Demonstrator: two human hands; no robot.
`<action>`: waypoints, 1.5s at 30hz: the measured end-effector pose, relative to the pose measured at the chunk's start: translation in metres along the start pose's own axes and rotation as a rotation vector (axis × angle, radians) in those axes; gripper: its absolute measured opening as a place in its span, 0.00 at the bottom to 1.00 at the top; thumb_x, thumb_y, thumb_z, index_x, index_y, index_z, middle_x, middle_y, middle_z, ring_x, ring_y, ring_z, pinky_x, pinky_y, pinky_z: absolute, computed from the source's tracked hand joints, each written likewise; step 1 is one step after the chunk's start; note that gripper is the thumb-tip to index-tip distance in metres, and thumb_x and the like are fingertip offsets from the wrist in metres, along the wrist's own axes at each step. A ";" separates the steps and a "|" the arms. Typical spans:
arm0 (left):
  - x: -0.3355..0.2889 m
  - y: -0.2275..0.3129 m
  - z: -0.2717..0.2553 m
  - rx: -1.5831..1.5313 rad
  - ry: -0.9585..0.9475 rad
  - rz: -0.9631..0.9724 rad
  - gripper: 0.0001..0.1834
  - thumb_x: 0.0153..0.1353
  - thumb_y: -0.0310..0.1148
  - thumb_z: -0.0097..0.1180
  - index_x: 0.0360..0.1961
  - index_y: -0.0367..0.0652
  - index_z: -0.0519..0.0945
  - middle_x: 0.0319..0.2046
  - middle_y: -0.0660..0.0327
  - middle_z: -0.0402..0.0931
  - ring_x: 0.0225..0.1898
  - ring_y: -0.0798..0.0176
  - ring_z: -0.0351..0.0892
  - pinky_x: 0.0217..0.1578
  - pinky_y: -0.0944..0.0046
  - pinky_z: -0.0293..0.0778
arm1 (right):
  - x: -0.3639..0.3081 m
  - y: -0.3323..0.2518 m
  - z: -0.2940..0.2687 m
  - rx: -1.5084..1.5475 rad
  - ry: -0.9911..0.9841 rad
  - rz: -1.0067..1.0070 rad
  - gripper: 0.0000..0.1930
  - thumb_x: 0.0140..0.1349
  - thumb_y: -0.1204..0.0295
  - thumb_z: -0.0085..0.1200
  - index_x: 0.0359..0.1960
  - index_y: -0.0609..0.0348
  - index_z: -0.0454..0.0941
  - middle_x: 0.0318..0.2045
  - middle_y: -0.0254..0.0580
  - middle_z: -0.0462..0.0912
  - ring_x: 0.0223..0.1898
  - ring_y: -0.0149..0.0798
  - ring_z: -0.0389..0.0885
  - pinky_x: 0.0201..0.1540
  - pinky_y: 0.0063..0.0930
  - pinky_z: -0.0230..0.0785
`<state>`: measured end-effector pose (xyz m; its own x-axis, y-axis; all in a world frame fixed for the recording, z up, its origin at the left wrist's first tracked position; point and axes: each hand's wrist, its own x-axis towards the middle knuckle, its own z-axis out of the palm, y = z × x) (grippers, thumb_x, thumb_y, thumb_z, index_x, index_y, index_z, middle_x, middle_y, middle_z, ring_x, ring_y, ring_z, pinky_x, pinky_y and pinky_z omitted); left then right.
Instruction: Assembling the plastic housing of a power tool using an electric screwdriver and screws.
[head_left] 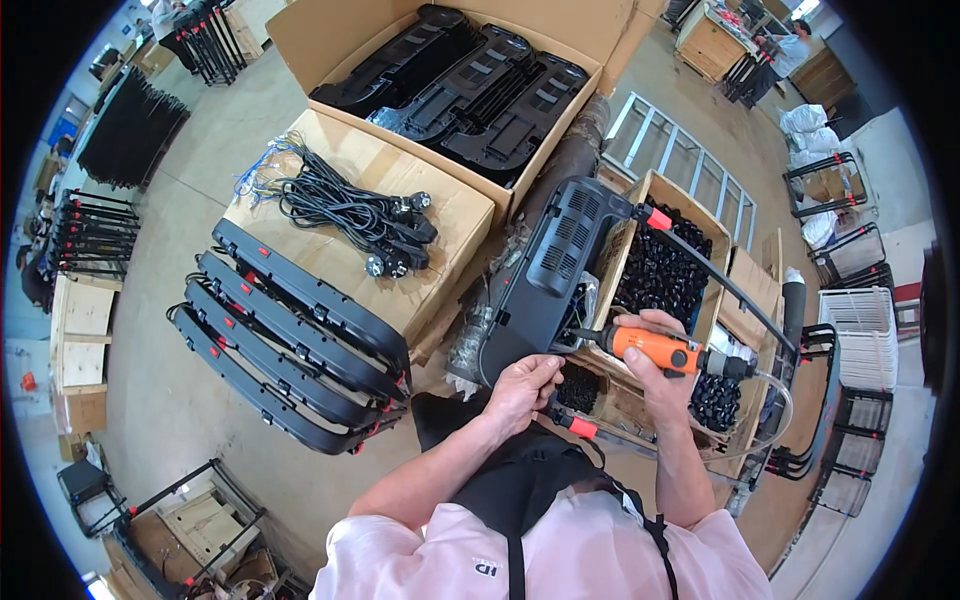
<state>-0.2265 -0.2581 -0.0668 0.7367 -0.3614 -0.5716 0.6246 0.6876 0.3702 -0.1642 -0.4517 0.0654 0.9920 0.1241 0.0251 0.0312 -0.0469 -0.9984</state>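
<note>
1. Looking down from head height, we see our right hand [655, 365] wrapped tightly around an orange powered screwdriver [655, 350], held level with its tip pointing left into the near end of a black plastic panel [545, 270]; a clear hose trails from its right end.
2. Our left hand [520, 385] pinches the panel's near edge, fingers curled closed on it, seemingly to steady it against the driver. We cannot tell whether it also holds a screw.
3. The panel stands tilted in front of us, just right of centre, leaning on a thin black metal frame with red caps [720, 275], likely so the work sits within easy reach.
4. Just behind the panel, a wooden crate of small black parts [665, 270] sits near the right hand.
5. To the left, a cardboard box [440, 215] carries coiled black power cords [350, 210], with curved black frames [290, 330] stacked against it.
6. Farther off, an open carton of black moulded panels [460, 85] stands.
7. The crate and frame crowd the right side.
</note>
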 end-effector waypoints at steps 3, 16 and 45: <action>-0.005 -0.018 0.018 0.131 0.110 0.067 0.12 0.79 0.37 0.54 0.54 0.41 0.80 0.34 0.70 0.78 0.26 0.77 0.67 0.22 0.76 0.60 | -0.032 0.008 -0.020 0.025 0.017 -0.010 0.28 0.60 0.79 0.68 0.62 0.65 0.73 0.54 0.54 0.86 0.57 0.43 0.85 0.64 0.39 0.77; -0.049 -0.100 0.031 -0.368 0.195 0.051 0.13 0.80 0.42 0.52 0.46 0.44 0.79 0.30 0.69 0.72 0.21 0.76 0.62 0.18 0.74 0.55 | -0.127 0.039 -0.062 0.011 -0.223 -0.048 0.27 0.60 0.80 0.68 0.61 0.63 0.73 0.56 0.51 0.84 0.60 0.43 0.83 0.66 0.40 0.74; -0.057 -0.001 -0.070 1.501 0.602 0.497 0.32 0.79 0.42 0.46 0.75 0.34 0.61 0.33 0.35 0.84 0.37 0.33 0.86 0.43 0.40 0.80 | -0.133 0.029 0.028 -0.403 -0.154 0.043 0.25 0.62 0.76 0.68 0.61 0.57 0.77 0.54 0.43 0.87 0.53 0.36 0.87 0.60 0.31 0.78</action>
<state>-0.2869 -0.1940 -0.0854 0.9482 0.2070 -0.2411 0.3177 -0.6361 0.7031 -0.2982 -0.4418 0.0315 0.9644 0.2589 -0.0542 0.0662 -0.4348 -0.8981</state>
